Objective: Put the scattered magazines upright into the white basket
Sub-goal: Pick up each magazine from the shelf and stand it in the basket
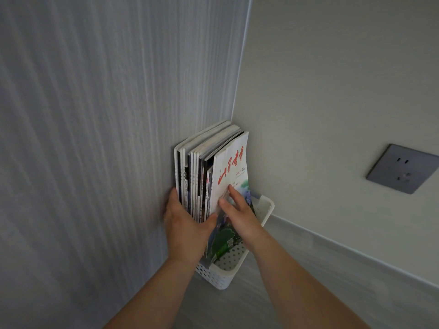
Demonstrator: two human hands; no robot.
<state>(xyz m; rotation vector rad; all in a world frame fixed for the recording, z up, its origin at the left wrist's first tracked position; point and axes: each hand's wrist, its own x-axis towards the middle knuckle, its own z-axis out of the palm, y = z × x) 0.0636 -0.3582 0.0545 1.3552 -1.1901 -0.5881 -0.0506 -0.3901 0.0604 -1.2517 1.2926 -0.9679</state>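
Several magazines (202,167) stand upright in a white perforated basket (264,210) in the corner where two walls meet. The rightmost magazine (234,167) has a white cover with red characters and a green picture below. My left hand (184,224) wraps around the spines of the stack, fingers on the left side and thumb across the front. My right hand (237,214) lies flat with fingers spread on the front cover of the rightmost magazine, pressing it toward the stack.
A ribbed grey wall panel (95,138) stands to the left, touching the stack. A plain wall with a grey power socket (401,169) and a grey skirting strip (344,252) is to the right. The basket rests on a grey floor (237,309).
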